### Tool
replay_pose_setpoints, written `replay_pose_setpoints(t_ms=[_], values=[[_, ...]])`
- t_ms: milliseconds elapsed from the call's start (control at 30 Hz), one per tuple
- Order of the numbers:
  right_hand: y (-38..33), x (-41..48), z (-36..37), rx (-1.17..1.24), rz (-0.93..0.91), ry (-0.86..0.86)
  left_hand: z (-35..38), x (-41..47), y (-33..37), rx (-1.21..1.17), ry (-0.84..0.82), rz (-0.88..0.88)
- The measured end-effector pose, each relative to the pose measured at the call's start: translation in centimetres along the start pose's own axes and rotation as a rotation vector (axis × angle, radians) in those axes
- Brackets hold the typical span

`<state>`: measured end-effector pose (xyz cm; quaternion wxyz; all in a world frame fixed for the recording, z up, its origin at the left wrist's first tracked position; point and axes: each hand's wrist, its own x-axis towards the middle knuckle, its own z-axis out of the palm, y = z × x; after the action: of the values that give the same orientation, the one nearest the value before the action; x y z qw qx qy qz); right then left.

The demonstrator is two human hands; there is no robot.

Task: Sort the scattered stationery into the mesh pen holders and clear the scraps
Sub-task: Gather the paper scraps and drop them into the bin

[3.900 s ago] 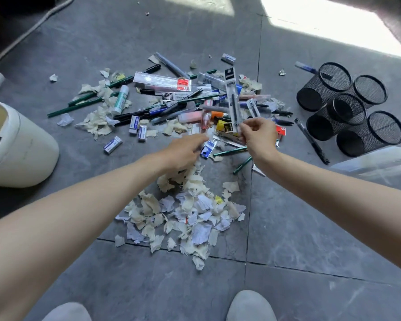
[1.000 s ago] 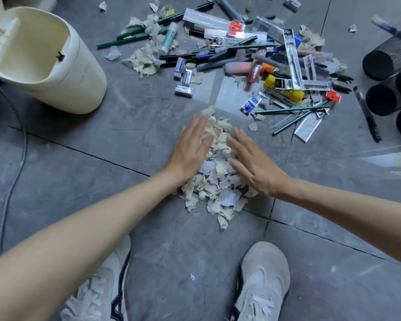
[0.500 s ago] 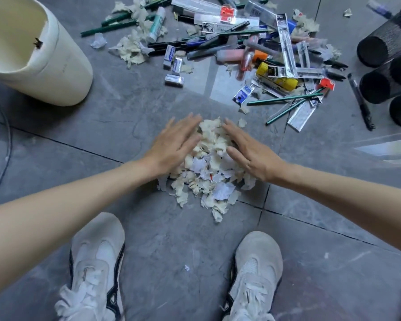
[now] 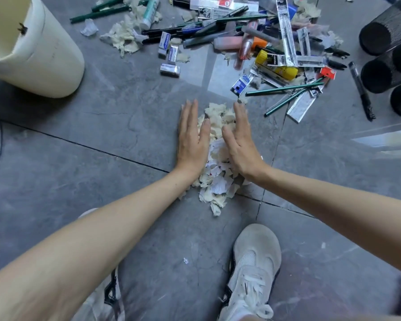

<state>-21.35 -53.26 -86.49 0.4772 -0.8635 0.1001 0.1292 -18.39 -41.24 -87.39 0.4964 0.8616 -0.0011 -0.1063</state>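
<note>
My left hand and right hand are open, fingers straight and held together, one pressing against each side of the paper scrap pile on the grey tiled floor. The pile sits between my palms. Beyond the pile lies the scattered stationery: pens, pencils, erasers, packaged refills. The black mesh pen holders are beyond the pile to its right, and the cream bin is beyond it to its left.
</note>
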Motion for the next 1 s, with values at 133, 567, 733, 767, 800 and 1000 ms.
replay_pose_setpoints(t_ms=[133,567,733,767,800,1000], values=[[-1.0,1.6,0.6,0.145,0.014,0.017,2.1,1.5,1.3,-0.101,-0.038,0.03],[-6.4,5.9,-1.3,0.631,0.326,0.478,2.7,5.6,7.6,-0.705,0.285,-0.489],[-9.6,7.7,-2.4,0.709,0.375,0.559,0.3,7.3,10.2,-0.911,0.306,-0.58],[-10.3,7.9,-2.7,0.692,0.359,0.564,-0.4,7.7,10.7,-0.938,0.318,-0.577],[-11.0,8.3,-2.8,0.671,0.342,0.56,-1.1,8.1,11.2,-0.961,0.334,-0.563],[-16.8,10.4,-2.4,0.705,0.263,0.455,-6.8,9.9,14.0,-0.95,0.385,-0.389]])
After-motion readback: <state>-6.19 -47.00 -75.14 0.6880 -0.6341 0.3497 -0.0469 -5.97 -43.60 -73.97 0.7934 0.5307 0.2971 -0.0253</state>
